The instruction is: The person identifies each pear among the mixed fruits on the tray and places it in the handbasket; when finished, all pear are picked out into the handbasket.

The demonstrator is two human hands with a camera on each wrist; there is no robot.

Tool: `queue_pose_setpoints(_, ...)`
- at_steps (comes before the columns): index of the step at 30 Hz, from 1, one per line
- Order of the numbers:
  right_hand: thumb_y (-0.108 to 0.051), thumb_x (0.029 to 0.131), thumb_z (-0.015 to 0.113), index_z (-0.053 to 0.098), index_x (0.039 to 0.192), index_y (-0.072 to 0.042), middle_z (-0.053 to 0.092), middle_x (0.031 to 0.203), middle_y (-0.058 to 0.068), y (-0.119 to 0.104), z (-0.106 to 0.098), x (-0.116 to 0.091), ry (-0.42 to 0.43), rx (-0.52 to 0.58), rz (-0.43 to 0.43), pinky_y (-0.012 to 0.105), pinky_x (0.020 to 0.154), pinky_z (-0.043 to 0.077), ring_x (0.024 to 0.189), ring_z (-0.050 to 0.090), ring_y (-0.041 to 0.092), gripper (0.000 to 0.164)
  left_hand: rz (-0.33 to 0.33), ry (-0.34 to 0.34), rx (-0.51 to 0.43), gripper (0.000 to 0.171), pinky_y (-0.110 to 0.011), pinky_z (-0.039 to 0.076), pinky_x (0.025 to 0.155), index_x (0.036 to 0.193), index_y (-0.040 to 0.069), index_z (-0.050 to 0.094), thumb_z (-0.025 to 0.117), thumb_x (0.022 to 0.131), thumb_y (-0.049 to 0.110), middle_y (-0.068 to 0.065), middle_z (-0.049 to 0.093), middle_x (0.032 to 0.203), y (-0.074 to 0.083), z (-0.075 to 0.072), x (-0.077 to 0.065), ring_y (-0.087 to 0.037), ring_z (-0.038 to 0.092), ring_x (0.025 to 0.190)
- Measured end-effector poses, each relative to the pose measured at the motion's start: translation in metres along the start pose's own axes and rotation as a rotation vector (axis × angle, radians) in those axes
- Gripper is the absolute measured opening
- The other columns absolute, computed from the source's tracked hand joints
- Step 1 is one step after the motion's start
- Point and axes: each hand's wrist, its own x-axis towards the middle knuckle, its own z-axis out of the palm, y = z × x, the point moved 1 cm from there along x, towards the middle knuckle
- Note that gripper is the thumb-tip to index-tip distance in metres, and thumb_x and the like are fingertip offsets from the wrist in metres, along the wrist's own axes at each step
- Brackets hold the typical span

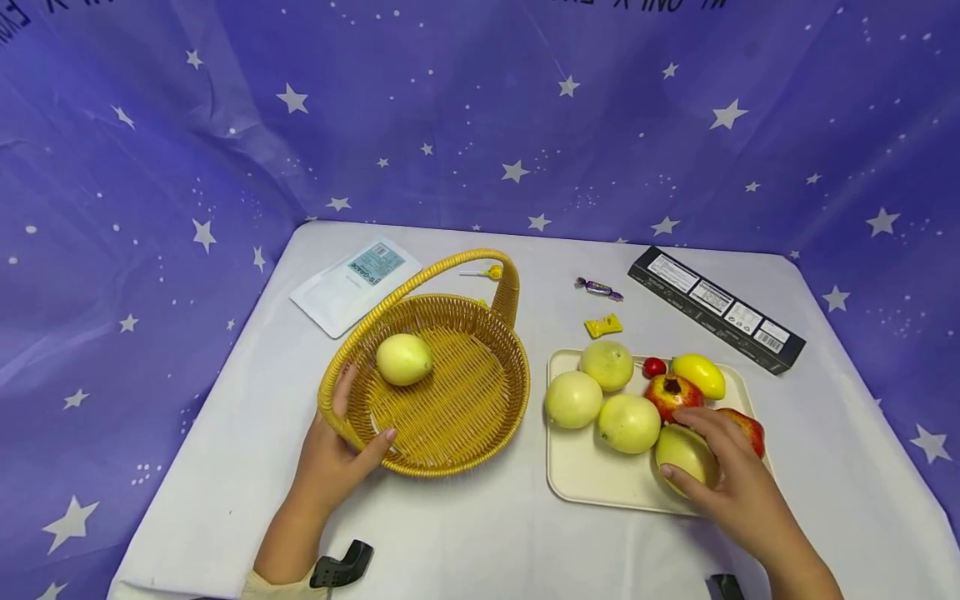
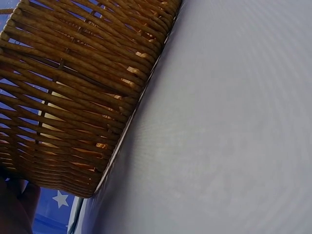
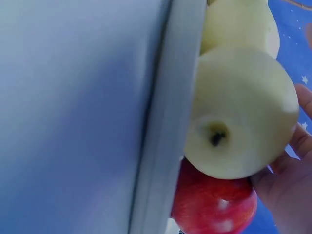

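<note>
A brown wicker basket (image 1: 450,400) with a tall handle stands at the middle left, and one pale green fruit (image 1: 404,360) lies inside it. My left hand (image 1: 330,458) holds the basket's left side, thumb over the near rim; the left wrist view shows the woven wall (image 2: 83,87) close up. On the right, my right hand (image 1: 738,475) curls round another pale green fruit (image 3: 239,112) at the tray's near right corner. Two pomegranates (image 1: 671,396) are beside it, one partly hidden by the hand. The cream tray (image 1: 592,483) also bears several more pale green fruits (image 1: 628,423).
A lemon (image 1: 699,376) and a cherry (image 1: 654,367) sit at the tray's far side. Behind are a yellow-wrapped candy (image 1: 603,326), a purple-wrapped candy (image 1: 599,289) and a long black box (image 1: 716,308). A white pouch (image 1: 356,283) and a lollipop (image 1: 492,272) lie near the basket.
</note>
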Motion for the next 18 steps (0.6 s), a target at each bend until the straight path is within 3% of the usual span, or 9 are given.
queue_pose_setpoints(3, -0.030, 0.072, 0.087, 0.055, 0.134, -0.019, 0.045, 0.139, 0.005, -0.001, 0.005, -0.003, -0.010, -0.011, 0.010, 0.047, 0.112, 0.021, 0.128, 0.038, 0.033, 0.071, 0.004, -0.001, -0.006, 0.104, -0.036, 0.019, 0.112, 0.156, 0.012, 0.016, 0.080, 0.076, 0.028, -0.009, 0.017, 0.159, 0.000, 0.001, 0.000, -0.031, 0.021, 0.143)
queue_pose_setpoints(6, -0.033, 0.071, 0.087, 0.056, 0.133, -0.018, 0.046, 0.137, 0.008, -0.003, 0.010, -0.006, -0.010, -0.038, 0.011, 0.067, 0.101, 0.025, 0.127, 0.037, 0.040, 0.071, 0.011, -0.004, -0.010, 0.104, -0.036, 0.019, 0.112, 0.156, 0.012, 0.016, 0.080, 0.076, 0.028, -0.011, 0.018, 0.159, 0.001, 0.001, 0.000, -0.030, 0.021, 0.142)
queue_pose_setpoints(12, -0.027, 0.074, 0.085, 0.056, 0.133, -0.015, 0.043, 0.135, 0.009, 0.002, 0.013, -0.011, -0.014, -0.020, 0.058, 0.068, 0.096, 0.029, 0.123, 0.039, 0.039, 0.067, 0.003, -0.011, -0.007, 0.105, -0.038, 0.020, 0.112, 0.156, 0.013, 0.015, 0.080, 0.076, 0.028, -0.008, 0.016, 0.159, 0.001, 0.000, 0.001, -0.028, 0.020, 0.143)
queue_pose_setpoints(18, -0.035, 0.074, 0.084, 0.056, 0.133, -0.016, 0.042, 0.136, 0.011, 0.006, 0.013, -0.009, -0.037, -0.052, 0.103, 0.071, 0.092, 0.030, 0.122, 0.041, 0.045, 0.069, 0.002, -0.007, -0.013, 0.104, -0.032, 0.019, 0.112, 0.156, 0.012, 0.016, 0.080, 0.076, 0.028, -0.007, 0.015, 0.160, 0.002, 0.000, 0.000, -0.028, 0.020, 0.143)
